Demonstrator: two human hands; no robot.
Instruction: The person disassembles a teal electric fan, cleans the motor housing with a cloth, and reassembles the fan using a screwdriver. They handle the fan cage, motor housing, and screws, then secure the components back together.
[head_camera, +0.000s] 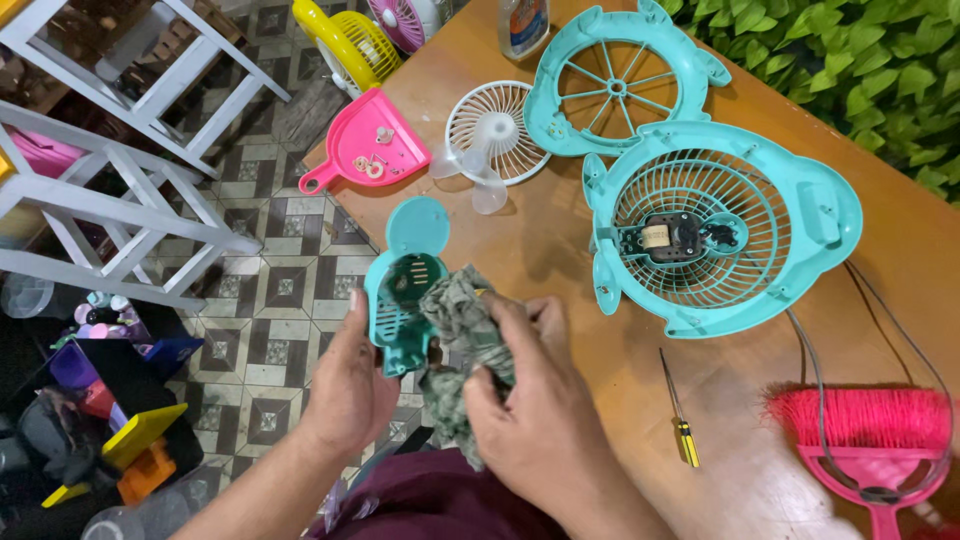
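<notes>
My left hand (352, 385) grips a teal plastic fan base piece (402, 280), its open side showing a small circuit board. Pressed against that piece is a crumpled grey-green cloth (462, 345), held by my right hand (535, 410). Both hands are at the table's near left edge, above the patterned floor. On the wooden table (740, 420) to the right lies the teal fan housing (720, 225) with its motor showing, and behind it the teal front grille (615, 85).
A white fan blade with its guard (490, 135) and a pink dustpan (370, 145) holding small screws lie at the table's far left. A yellow-handled screwdriver (680, 415) and a pink brush (865, 430) lie near right. A white rack (110, 180) stands on the floor.
</notes>
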